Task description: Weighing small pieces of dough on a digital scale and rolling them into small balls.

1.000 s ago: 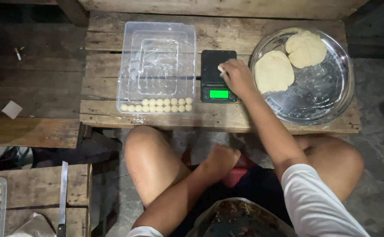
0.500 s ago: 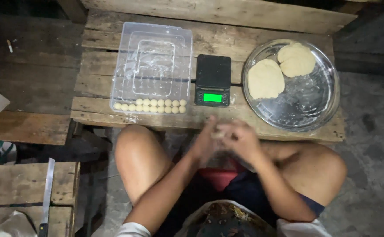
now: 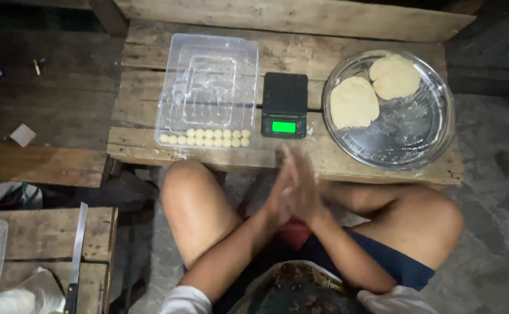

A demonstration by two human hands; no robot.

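I had the left hand (image 3: 282, 192) and the right hand (image 3: 308, 189) pressed flat together, palm to palm, blurred, over my lap at the table's near edge. Whether any dough lay between them, I could not tell. From the hands, the black scale (image 3: 285, 104) with its green lit display sat at twelve o'clock, close by. The clear plastic tray (image 3: 208, 64) lay at eleven o'clock, with a row of small dough balls (image 3: 205, 137) along its near edge. The round metal pan (image 3: 423, 134) stood at two o'clock, holding two flat dough pieces (image 3: 353, 102). A knife (image 3: 75, 256) lay at eight o'clock on a lower wooden bench (image 3: 39, 232).
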